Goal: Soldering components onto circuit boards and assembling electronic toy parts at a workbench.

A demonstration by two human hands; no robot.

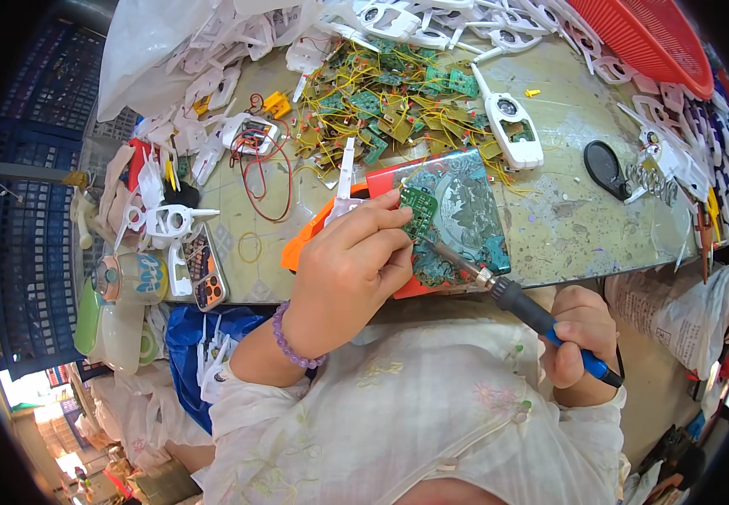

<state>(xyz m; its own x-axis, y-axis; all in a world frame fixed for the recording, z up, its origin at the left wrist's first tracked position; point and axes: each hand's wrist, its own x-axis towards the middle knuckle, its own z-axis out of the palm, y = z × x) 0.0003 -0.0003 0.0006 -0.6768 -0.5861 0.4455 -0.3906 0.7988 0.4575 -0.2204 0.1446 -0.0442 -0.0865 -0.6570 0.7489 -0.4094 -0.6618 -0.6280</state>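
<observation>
My left hand (352, 257), with a purple bead bracelet at its wrist, is closed on the edge of a small green circuit board (419, 210). My right hand (583, 337) grips a soldering iron (528, 307) by its blue and black handle. The iron's metal tip points at the lower edge of the board; whether it touches cannot be made out. Beneath the board lies a dark patterned pad (474, 231) with a red border. An orange piece (301, 244) and a white plastic part (346, 172) sit just behind my left hand.
Circuit boards with yellow wires (389, 109) are heaped at the back. White plastic housings (511, 126) lie around them. A red basket (650, 38) stands far right, near a black round lid (606, 167). At left are a phone (207, 273), a meter with red wires (249, 135) and a jar (141, 276).
</observation>
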